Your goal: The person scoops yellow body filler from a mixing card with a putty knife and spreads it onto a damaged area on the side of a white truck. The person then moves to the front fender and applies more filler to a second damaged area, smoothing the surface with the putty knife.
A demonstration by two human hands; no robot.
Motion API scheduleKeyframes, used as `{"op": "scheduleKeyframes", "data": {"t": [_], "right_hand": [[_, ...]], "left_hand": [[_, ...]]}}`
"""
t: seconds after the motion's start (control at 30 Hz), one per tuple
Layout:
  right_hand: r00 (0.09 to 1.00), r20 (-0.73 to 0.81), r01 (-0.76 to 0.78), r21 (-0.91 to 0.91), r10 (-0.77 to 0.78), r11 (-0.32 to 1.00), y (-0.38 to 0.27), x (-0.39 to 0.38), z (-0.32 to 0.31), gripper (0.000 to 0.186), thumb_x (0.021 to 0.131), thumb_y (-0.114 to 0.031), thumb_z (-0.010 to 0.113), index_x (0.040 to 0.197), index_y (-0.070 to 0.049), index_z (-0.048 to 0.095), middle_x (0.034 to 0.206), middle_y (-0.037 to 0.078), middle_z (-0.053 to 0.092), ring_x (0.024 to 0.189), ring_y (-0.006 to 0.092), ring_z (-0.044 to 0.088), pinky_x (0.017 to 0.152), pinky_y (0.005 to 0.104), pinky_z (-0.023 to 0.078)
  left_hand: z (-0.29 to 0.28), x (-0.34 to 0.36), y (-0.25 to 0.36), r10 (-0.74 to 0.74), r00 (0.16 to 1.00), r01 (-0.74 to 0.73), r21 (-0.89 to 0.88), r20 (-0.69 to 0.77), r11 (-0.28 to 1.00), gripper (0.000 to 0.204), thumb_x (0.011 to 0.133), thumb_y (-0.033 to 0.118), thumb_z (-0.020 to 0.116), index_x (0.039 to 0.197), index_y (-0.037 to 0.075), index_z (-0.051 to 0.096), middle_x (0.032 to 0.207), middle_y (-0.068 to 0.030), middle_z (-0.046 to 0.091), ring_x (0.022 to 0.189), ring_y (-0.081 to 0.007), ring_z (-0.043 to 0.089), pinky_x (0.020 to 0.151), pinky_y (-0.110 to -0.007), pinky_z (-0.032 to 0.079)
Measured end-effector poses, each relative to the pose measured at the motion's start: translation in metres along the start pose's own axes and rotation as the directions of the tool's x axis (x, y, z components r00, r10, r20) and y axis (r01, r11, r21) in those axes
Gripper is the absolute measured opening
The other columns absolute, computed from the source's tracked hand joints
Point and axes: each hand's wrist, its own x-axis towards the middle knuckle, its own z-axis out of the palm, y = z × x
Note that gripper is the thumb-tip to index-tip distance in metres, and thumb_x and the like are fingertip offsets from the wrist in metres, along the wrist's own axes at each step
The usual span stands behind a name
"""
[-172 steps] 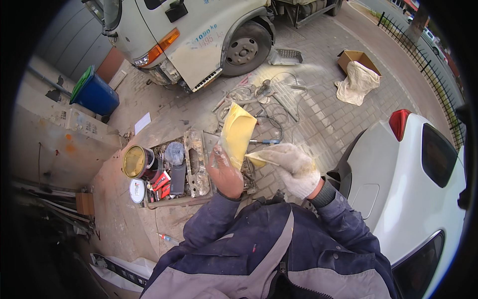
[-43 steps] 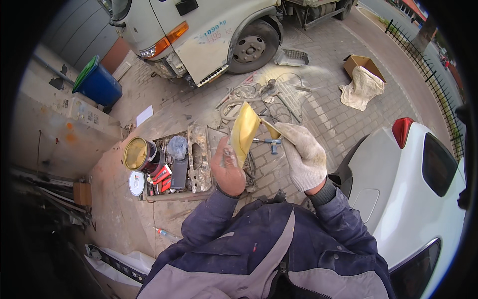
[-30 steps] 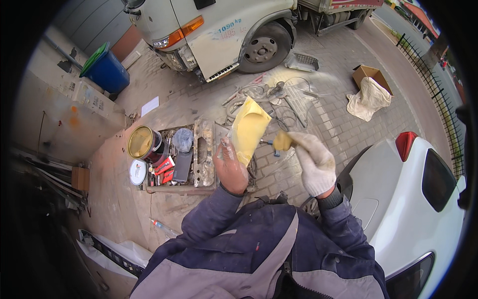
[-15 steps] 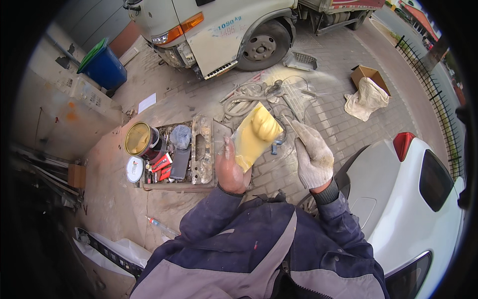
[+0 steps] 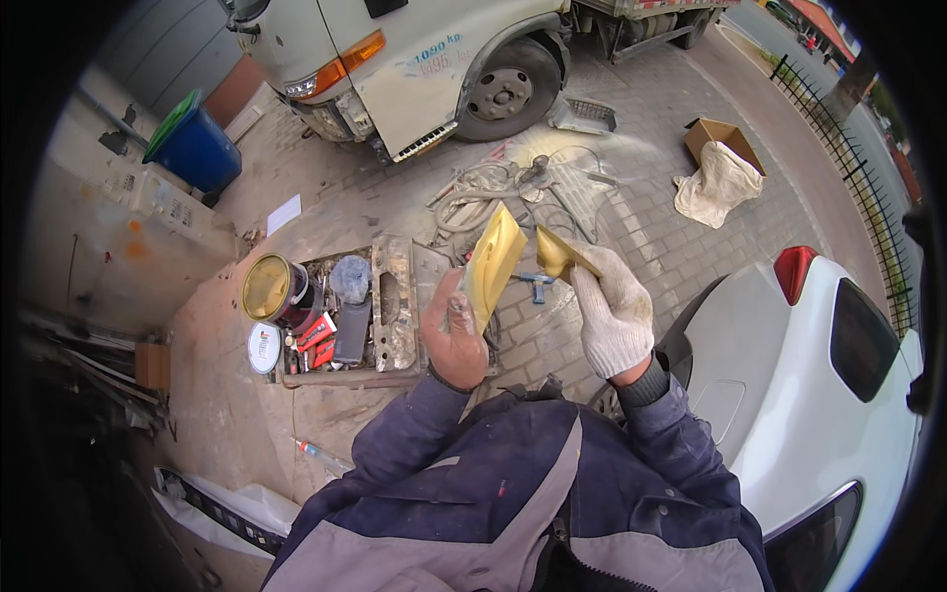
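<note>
We're looking at one pale truck (image 5: 424,99) ahead, with one white car (image 5: 779,340) filling our right side, and one blue bin (image 5: 204,148) is standing by the left wall. One tool tray (image 5: 340,379) is lying beyond our left hand, while one cardboard box (image 5: 700,136) is sitting farther off with one pale cloth (image 5: 718,187) draping over it. One bucket (image 5: 306,301) is standing at the tray's left end, and two red packets (image 5: 317,331) are lying inside the tray. Now to our two hands: the bare left hand (image 5: 457,340) is gripping one yellow-coated board (image 5: 496,259) by its lower end, holding it up before our chest, and the gloved right hand (image 5: 617,321) is pinching one spreader (image 5: 558,255) between thumb and fingers. Yellow paste is coating both, and a narrow gap is showing between them. We're judging this to be the paste-working step, spreader against board; the next move is probably calling for a steady board and a blade laid flat to gather the paste.
</note>
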Motion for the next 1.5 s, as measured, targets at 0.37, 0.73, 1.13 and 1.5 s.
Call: {"op": "scheduleKeyframes", "data": {"t": [0.37, 0.73, 1.13, 1.5], "right_hand": [[0.801, 0.544, 0.403, -0.183, -0.249, 0.897, 0.012, -0.009, 0.007, 0.048, 0.083, 0.008, 0.057, 0.127, -0.003, 0.070, 0.119, 0.021, 0.071, 0.110, 0.0426, 0.067, 0.097, 0.0472, 0.055], [0.954, -0.031, -0.234, 0.550, 0.300, 0.801, 0.006, 0.004, -0.002, 0.039, 0.108, -0.013, 0.062, 0.144, 0.001, 0.060, 0.127, 0.008, 0.072, 0.112, 0.0140, 0.067, 0.096, 0.0294, 0.054], [0.904, 0.231, 0.428, -0.441, -0.361, 0.789, 0.002, 0.022, -0.022, 0.043, 0.084, -0.001, 0.065, 0.126, -0.006, 0.070, 0.117, 0.019, 0.069, 0.108, 0.0386, 0.067, 0.092, 0.0439, 0.055], [0.974, 0.110, 0.219, -0.242, -0.197, 0.945, 0.007, 0.003, -0.005, 0.038, 0.095, 0.003, 0.060, 0.130, -0.006, 0.071, 0.123, 0.017, 0.073, 0.114, 0.0336, 0.069, 0.098, 0.0409, 0.055]], "left_hand": [[0.008, 0.010, 0.011, -0.009, 0.998, 0.013, -0.063, 0.066, 0.998, 0.051, 0.116, 0.034, 0.040, 0.136, -0.008, 0.060, 0.117, -0.0239, 0.066, 0.110, -0.0353, 0.066, 0.100, -0.040, 0.048], [0.013, 0.004, 0.009, -0.515, 0.834, 0.488, -0.704, 0.201, 0.516, 0.042, 0.113, 0.033, 0.052, 0.132, -0.004, 0.060, 0.126, -0.0134, 0.071, 0.110, -0.0237, 0.072, 0.092, -0.037, 0.058], [0.019, 0.012, 0.012, -0.519, 0.819, 0.512, -0.718, 0.244, 0.472, 0.050, 0.114, 0.040, 0.046, 0.140, -0.002, 0.056, 0.131, -0.0144, 0.068, 0.119, -0.0257, 0.068, 0.103, -0.041, 0.054], [0.011, 0.016, 0.009, -0.148, 0.985, 0.165, -0.263, 0.084, 0.951, 0.040, 0.109, 0.021, 0.055, 0.132, -0.012, 0.061, 0.118, -0.0271, 0.068, 0.105, -0.0428, 0.066, 0.097, -0.046, 0.051]]}}
